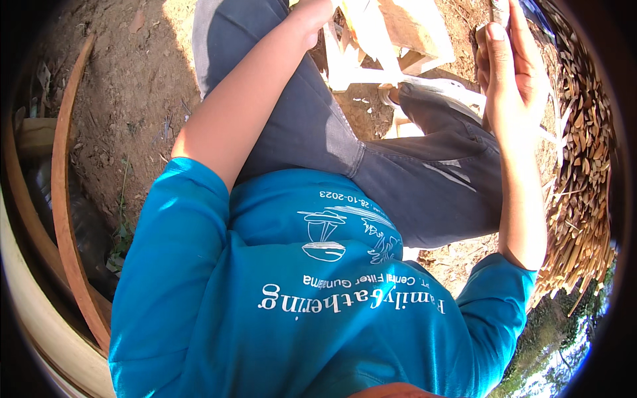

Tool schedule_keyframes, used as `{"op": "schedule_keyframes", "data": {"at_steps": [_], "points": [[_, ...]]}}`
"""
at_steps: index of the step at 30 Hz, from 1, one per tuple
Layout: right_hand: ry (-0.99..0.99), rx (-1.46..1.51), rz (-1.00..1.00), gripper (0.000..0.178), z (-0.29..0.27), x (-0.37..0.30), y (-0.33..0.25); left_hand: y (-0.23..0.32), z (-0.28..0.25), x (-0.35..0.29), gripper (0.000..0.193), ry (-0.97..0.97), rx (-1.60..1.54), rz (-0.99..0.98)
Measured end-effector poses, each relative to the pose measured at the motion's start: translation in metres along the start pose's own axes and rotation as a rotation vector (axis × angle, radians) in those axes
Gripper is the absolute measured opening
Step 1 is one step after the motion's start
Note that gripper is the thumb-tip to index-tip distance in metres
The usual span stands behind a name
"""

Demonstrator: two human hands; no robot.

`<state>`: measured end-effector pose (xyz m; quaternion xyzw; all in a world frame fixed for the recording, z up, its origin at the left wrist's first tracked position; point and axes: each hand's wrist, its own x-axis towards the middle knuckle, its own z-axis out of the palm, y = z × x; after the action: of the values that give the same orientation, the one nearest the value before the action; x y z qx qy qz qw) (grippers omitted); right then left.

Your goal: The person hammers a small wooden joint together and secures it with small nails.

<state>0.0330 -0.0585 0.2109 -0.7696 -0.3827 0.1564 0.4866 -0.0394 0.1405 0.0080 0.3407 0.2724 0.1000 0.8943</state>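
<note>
My left hand [312,16] reached the pale wood strips [361,40]; its grip I couldn't tell. My right hand [511,63] was open, fingers straight, beside the stick pile [584,166].

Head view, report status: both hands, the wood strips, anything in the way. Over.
Left hand on pale wood strips at the wooden block. Right hand raised, fingers straight, grip unclear. Heap of cut slivers at the right; knees crowd the work.

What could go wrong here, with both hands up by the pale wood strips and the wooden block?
The left hand sits among splintery pale strips beside the wooden block, so a splinter or pinch seems possible. The right hand grips something thin, mostly hidden; it might slip. The heap of cut sticks close to the right forearm could scratch it.
</note>
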Motion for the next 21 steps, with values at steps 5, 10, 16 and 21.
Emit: {"op": "schedule_keyframes", "data": {"at_steps": [5,10,16,21], "points": [[-0.226,-0.457,-0.042,0.041,-0.006,-0.005,0.021,-0.009,0.005,0.016,0.023,0.119,0.242,0.245],[0.076,-0.021,-0.062,0.043,-0.008,0.008,-0.026,-0.011,-0.003,0.021,0.023,0.142,0.254,0.293],[-0.245,-0.414,0.014,0.046,-0.007,-0.004,0.033,-0.027,0.007,0.030,0.024,0.109,0.055,0.303],[0.050,-0.163,0.197,0.046,-0.012,0.002,-0.008,-0.039,0.001,0.040,0.025,0.084,-0.140,0.307]]}}
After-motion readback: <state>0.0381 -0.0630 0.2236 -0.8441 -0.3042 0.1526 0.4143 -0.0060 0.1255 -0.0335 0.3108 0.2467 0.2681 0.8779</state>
